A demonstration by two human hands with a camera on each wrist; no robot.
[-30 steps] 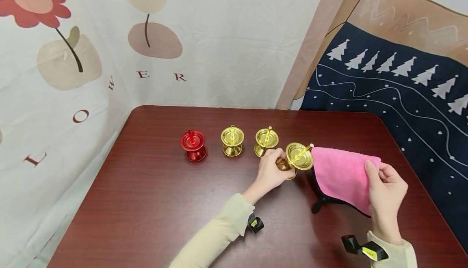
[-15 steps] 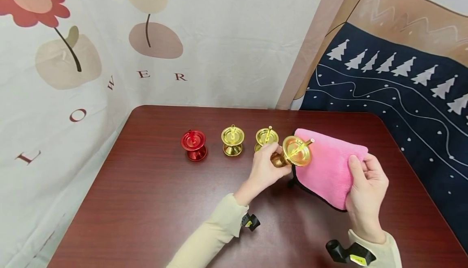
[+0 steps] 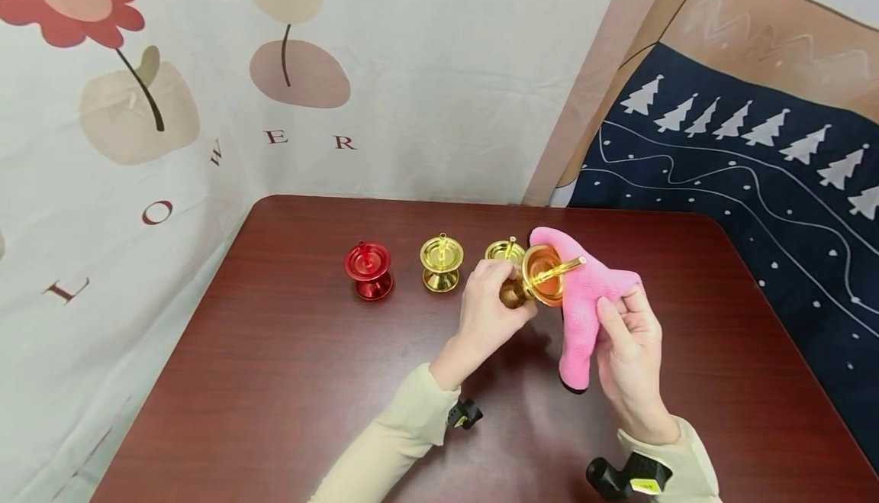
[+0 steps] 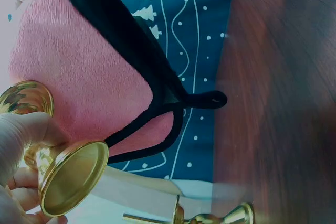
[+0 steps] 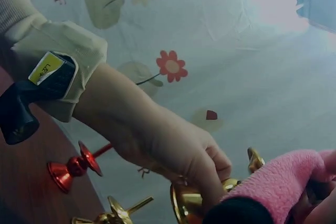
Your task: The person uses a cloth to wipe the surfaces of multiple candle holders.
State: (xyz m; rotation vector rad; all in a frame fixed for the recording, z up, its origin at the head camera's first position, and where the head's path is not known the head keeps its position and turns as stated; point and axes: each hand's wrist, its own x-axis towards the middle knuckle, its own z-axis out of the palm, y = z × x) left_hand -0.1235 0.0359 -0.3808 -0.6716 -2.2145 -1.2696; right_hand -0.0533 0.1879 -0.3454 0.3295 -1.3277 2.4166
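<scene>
My left hand grips a gold candle holder by its stem. The holder is off the table and tilted, its dish and central tube facing right. In the left wrist view the round underside of its base shows. A pink cloth with black edging hangs from my right hand, pinched between thumb and fingers. The folded cloth lies against the dish's right side; the exact contact is partly hidden. Behind my left hand stands another gold candle holder, mostly covered in the head view.
Farther left on the dark red-brown table stand a gold candle holder and a red candle holder, both upright. A flower-printed white curtain and a navy tree-patterned cloth hang behind the table.
My right hand has brought the cloth leftward to the held candle holder, and the cloth has folded from a flat spread. My left hand has shifted slightly left, turning the dish more to the right.
</scene>
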